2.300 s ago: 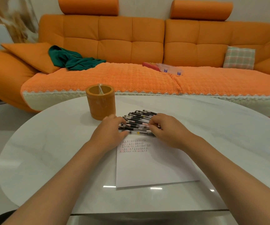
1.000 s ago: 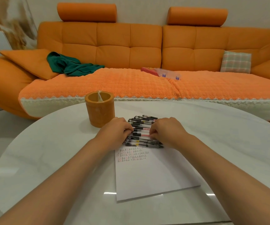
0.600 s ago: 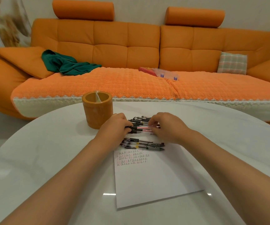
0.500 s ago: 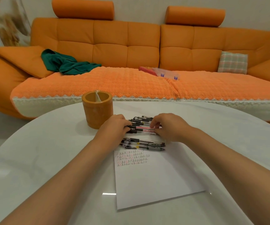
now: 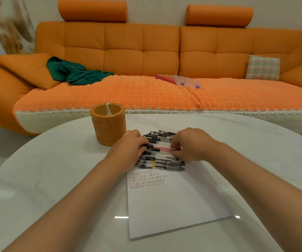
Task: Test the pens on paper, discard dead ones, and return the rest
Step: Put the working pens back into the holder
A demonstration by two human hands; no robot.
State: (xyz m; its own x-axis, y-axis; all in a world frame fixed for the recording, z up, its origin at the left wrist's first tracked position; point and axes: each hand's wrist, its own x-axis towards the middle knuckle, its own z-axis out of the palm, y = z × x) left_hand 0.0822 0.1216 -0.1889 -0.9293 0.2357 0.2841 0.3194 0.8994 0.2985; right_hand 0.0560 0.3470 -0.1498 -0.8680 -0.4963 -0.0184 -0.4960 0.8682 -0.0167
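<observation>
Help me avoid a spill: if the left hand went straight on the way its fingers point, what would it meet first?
The row of black-and-clear plastic pens, right at the left hand's fingertips; the orange cylindrical holder seems off that line.

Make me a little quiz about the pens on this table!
1. True or false: the orange pen holder stands left of the pens.
2. What lies on the sofa? A) a green cloth B) a teddy bear C) a hat
3. Fill in: the left hand and the right hand both hold ____.
Key: 1 true; 2 A; 3 pens.
</observation>
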